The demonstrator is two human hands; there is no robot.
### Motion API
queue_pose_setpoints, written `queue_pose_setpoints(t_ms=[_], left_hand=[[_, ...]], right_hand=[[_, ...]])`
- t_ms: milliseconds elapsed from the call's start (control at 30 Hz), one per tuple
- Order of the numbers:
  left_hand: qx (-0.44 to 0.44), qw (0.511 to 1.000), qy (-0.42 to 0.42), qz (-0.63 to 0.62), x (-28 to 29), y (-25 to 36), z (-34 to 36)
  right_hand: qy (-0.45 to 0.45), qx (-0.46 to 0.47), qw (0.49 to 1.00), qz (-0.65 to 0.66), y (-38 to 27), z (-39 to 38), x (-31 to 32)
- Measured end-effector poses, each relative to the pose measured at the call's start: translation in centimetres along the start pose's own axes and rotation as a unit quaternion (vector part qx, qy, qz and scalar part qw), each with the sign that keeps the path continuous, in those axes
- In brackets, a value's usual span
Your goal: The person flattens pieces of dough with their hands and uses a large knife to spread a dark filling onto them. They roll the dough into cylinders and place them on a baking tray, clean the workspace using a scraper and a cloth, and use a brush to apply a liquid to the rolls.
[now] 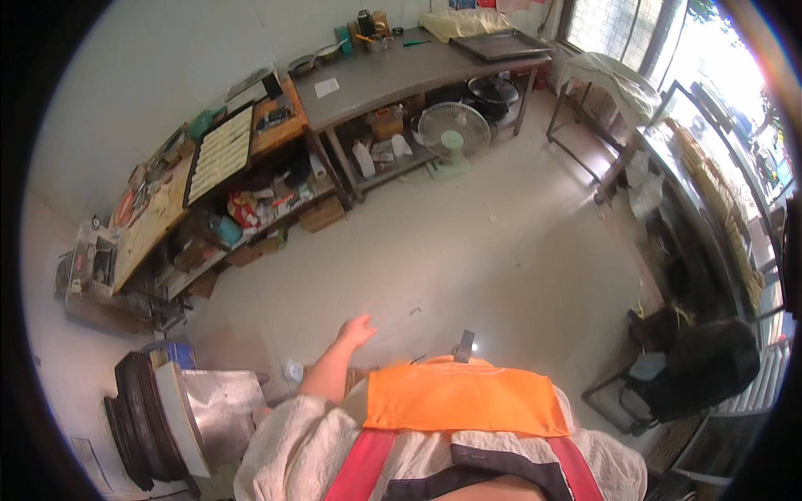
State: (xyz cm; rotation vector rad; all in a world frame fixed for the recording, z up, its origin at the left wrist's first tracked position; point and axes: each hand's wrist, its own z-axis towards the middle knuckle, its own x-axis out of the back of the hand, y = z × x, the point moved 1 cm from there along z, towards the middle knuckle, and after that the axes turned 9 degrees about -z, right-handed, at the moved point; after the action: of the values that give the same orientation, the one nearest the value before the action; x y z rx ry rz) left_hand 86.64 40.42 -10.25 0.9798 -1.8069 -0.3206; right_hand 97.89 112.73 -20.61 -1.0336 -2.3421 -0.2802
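Note:
My left hand reaches forward over the tiled floor, at the end of a bare forearm that comes from a light, wrinkled sleeve. Its fingers look loosely apart, and I see nothing held in them. It touches no furniture. My right hand is out of the picture. Across my front lies an orange apron bib with red straps. Left of my arm stand a shiny metal sheet-like piece and a stack of dark trays.
A wooden workbench along the left wall bears a tray of pale dough pieces. The metal table stands at the back, a fan in front. At right are a black chair and a counter.

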Motion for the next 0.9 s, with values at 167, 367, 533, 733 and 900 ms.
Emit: queue_pose_setpoints(t_ms=[167,367,533,733,900], left_hand=[[0.284,0.951,0.007,0.126,3.8,-12.9,0.0],[0.367,0.906,-0.174,0.118,6.0,-15.5,4.2],[0.325,0.915,-0.179,0.16,13.9,-13.3,20.0],[0.105,0.957,0.219,-0.159,27.8,4.4,43.3],[0.041,0.939,0.243,-0.241,33.1,14.8,54.9]], right_hand=[[0.26,0.232,0.901,-0.257,-33.9,10.4,18.9],[0.168,0.44,0.87,0.146,-71.2,17.6,26.4],[0.265,0.558,0.763,-0.188,-86.3,19.3,20.3],[0.033,0.362,0.93,-0.06,-105.3,8.9,27.8],[0.288,0.487,0.824,-0.03,-127.9,12.8,37.0]])
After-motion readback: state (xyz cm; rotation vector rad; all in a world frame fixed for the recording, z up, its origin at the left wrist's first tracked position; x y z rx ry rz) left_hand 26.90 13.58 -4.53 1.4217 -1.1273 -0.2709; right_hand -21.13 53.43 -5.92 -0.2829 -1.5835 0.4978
